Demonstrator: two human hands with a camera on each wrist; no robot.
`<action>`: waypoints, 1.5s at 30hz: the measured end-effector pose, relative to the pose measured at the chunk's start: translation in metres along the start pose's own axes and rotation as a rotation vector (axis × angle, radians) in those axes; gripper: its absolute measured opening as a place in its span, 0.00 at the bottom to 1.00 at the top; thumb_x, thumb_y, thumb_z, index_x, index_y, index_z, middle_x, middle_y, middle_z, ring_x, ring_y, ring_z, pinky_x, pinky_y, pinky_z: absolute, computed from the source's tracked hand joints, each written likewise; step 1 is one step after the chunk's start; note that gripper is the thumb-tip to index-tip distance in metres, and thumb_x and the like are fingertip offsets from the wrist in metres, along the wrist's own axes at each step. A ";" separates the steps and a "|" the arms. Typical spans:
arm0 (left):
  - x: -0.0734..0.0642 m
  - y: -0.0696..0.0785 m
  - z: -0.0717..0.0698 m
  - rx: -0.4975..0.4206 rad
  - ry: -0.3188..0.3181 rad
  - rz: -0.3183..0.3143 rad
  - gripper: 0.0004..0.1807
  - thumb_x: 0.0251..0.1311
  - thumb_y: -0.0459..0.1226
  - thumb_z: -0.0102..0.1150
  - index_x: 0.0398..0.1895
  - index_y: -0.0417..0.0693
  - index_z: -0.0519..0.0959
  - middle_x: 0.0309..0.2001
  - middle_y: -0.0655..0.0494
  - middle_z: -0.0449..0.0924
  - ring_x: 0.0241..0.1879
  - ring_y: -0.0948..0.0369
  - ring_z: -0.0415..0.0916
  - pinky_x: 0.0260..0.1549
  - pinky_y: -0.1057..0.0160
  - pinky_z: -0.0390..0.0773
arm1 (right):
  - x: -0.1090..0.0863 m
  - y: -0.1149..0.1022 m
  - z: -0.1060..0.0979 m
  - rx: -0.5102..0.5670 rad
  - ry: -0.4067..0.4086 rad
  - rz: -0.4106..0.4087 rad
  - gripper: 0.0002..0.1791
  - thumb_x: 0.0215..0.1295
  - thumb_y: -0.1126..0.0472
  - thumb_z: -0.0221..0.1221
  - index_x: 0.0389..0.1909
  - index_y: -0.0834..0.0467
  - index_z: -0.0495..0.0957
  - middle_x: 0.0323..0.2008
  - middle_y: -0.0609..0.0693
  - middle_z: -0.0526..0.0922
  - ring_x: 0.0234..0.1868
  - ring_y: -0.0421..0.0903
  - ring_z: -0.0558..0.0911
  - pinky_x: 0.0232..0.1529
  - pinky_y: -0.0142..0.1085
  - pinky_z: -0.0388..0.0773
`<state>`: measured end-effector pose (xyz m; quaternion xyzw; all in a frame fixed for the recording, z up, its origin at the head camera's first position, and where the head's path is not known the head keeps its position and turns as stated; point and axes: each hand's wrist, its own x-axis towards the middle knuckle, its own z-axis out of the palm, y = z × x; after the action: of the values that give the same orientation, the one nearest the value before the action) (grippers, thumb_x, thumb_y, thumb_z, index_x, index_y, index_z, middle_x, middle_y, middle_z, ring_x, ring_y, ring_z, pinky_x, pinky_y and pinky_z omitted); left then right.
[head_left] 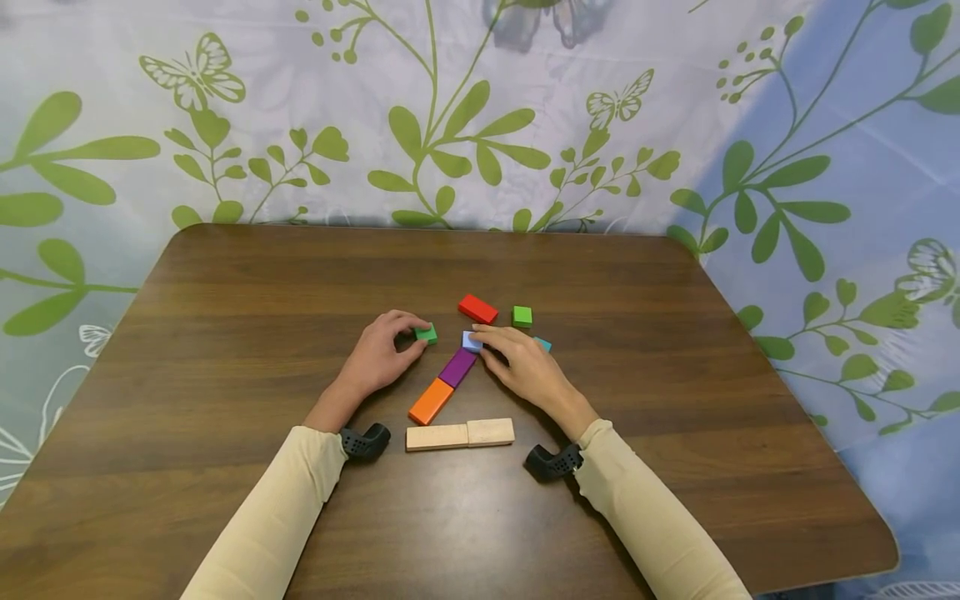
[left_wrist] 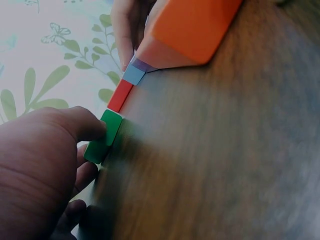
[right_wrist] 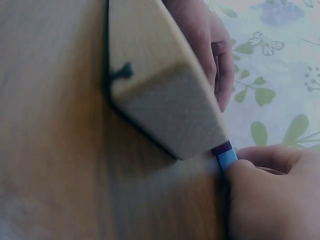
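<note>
My left hand pinches a green block between thumb and fingers, left of a slanting row of blocks. In the left wrist view the thumb lies against the face of this green block. My right hand grips a light blue block at the row's far end, its fingertips over the right side. Below that block comes a purple block, then an orange block, end to end. In the right wrist view the light blue block shows at the thumb, partly covered.
Beyond the hands lie a red block and another green block. A blue block peeks out behind the right hand. Nearer, two plain wooden blocks lie end to end on the brown table. A patterned cloth hangs behind.
</note>
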<state>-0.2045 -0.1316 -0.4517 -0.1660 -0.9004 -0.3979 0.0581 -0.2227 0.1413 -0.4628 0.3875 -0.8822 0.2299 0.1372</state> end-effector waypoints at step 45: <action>-0.003 -0.003 -0.004 -0.007 0.001 0.010 0.16 0.66 0.35 0.67 0.56 0.44 0.84 0.56 0.45 0.81 0.51 0.50 0.76 0.55 0.47 0.76 | 0.000 0.000 -0.007 -0.046 0.227 0.006 0.17 0.68 0.69 0.62 0.57 0.59 0.84 0.56 0.52 0.86 0.56 0.50 0.82 0.59 0.44 0.79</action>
<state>-0.2028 -0.1370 -0.4522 -0.1702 -0.8981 -0.4009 0.0600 -0.2221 0.1448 -0.4565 0.3531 -0.8671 0.2525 0.2443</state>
